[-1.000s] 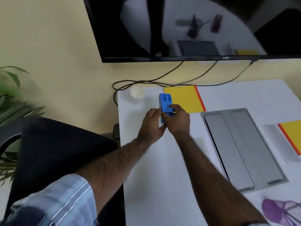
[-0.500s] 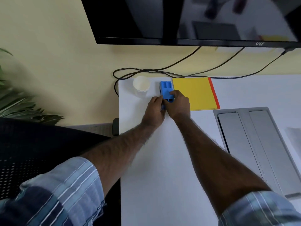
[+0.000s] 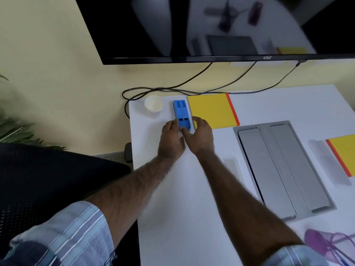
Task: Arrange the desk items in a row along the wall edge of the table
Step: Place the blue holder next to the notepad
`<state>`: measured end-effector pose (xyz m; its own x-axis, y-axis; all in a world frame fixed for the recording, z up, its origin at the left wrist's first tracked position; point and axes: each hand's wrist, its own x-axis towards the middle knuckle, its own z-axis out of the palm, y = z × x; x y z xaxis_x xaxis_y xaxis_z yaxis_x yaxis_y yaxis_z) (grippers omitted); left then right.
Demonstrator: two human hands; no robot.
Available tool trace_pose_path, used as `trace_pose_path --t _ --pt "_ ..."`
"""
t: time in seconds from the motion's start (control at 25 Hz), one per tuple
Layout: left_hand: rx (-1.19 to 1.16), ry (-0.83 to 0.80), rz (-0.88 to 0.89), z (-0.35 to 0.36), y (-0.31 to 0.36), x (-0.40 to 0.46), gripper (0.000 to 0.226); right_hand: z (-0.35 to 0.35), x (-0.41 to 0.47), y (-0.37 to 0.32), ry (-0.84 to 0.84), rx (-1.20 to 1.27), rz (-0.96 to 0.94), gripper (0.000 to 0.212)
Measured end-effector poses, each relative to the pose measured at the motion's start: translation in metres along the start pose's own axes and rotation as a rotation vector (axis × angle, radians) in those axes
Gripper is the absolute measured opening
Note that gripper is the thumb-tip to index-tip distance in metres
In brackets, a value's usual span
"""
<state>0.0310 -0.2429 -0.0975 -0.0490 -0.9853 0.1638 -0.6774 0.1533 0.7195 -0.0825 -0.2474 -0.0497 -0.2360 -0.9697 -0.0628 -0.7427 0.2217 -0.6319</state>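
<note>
Both hands have loosened since a moment ago: the blue plastic block with rectangular slots [image 3: 182, 114], which was then pinched between them, now lies flat on the white table [image 3: 192, 189] close to the wall edge, and only fingertips meet its near end. At the far left a dark mesh office chair [image 3: 48, 179] stands beside green plant leaves [image 3: 17, 131]. Next along the wall edge sits a small white round cup [image 3: 153, 105]; I cannot tell whether anything is in it. Just beside it, a little apart, lies the blue block, its slots looking hollow and dark. My view of the left hand [image 3: 171, 140] shows relaxed fingers touching the block's left near corner, not wrapped round it; the right hand [image 3: 199, 136] is spread, thumb at the block's near end, fingers arched over its right side and the corner of the flat yellow notebook with an orange spine [image 3: 211, 110], which lies just beside the block. Further right rests a grey metal tray with two long flat panels [image 3: 282, 169], then a second yellow notebook with an orange edge [image 3: 343, 150], and at the near right corner a translucent purple plastic object [image 3: 324, 246], blurred. Black cables [image 3: 172, 90] trail below a wall-mounted black screen [image 3: 192, 27].
</note>
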Motion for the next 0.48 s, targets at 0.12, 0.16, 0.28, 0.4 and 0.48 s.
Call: trace_pose_path --t 0.12,0.16,0.28,0.4,0.48 --pt "0.025 0.009 0.041 -0.009 0.032 -0.040 0.069 -0.030 -0.060 0.007 0.075 0.061 0.015 0.063" --pt "0.017 0.013 0.025 -0.006 0.034 -0.049 0.069 -0.028 -0.070 0.008 0.076 0.067 0.018 0.062" --pt "-0.040 -0.019 0.085 -0.015 0.068 -0.099 0.067 -0.056 -0.131 0.020 0.156 0.099 0.063 0.060" --pt "-0.026 -0.068 0.117 -0.023 0.095 -0.143 0.069 -0.074 -0.180 0.031 0.220 0.143 0.131 0.059" --pt "-0.019 -0.091 0.155 -0.031 0.111 -0.178 0.070 -0.089 -0.218 0.037 0.252 0.170 0.155 0.058"
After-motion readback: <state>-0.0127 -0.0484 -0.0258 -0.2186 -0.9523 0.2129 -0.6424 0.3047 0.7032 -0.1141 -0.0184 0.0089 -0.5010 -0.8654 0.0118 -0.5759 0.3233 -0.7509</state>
